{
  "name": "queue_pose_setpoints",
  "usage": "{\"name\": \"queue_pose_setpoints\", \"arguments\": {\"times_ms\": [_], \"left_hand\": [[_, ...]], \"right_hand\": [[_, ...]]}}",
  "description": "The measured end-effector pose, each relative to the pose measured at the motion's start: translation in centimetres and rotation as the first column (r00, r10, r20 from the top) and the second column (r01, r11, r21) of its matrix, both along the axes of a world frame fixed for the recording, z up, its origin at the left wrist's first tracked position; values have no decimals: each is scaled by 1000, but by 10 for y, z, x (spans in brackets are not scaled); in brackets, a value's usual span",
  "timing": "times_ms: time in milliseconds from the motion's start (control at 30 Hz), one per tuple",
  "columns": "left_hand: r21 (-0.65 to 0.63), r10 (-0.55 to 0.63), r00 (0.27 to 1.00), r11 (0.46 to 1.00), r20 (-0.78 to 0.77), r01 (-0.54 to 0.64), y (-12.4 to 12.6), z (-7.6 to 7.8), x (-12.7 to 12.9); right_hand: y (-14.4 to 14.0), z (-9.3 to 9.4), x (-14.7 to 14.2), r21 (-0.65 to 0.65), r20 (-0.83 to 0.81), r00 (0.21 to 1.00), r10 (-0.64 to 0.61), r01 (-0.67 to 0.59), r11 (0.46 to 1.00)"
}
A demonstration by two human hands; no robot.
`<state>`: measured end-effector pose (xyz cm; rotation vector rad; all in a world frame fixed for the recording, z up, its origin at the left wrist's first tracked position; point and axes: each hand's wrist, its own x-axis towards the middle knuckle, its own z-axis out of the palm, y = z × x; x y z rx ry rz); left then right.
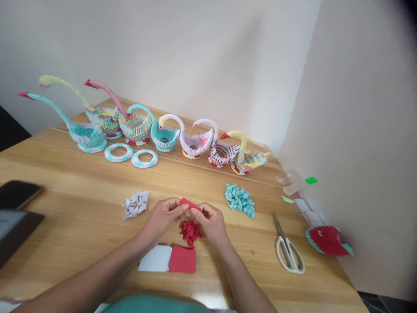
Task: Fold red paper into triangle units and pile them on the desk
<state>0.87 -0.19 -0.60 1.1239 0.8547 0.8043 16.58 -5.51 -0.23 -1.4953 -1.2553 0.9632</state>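
Between both hands I hold a small piece of red paper (pixel 189 203), folded into a narrow strip. My left hand (pixel 167 213) pinches its left end, and my right hand (pixel 210 219) grips the right end, thumbs close together. Just below the hands lies a pile of folded red paper pieces (pixel 190 233). Nearer to me are a stack of red paper sheets (pixel 182 260) and, beside it, a stack of white paper sheets (pixel 155 258). Folded pale grey pieces (pixel 136 204) lie left of my left hand; a heap of folded teal pieces (pixel 240 200) lies to the right.
Several folded-paper swans (pixel 166 138) stand in a row along the back of the wooden table. Two paper rings (pixel 144 158) lie before them. Scissors (pixel 288 250) and a red paper piece with teal edging (pixel 327 240) are at right; a dark phone (pixel 19 193) is at left.
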Motion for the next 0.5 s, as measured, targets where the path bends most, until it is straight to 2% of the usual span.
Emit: {"name": "queue_pose_setpoints", "arguments": {"times_ms": [233,433,500], "left_hand": [[-22,-1,999,1000,48,2,-2,5,-3],[-165,23,982,986,186,8,-3,3,-2],[-170,36,978,985,204,0,-4,4,-2]], "right_hand": [[0,0,-2,48,47,999,-8,6,999],[-1,4,-5,48,77,997,11,-15,999],[-1,6,-6,51,100,995,11,-17,999]]}}
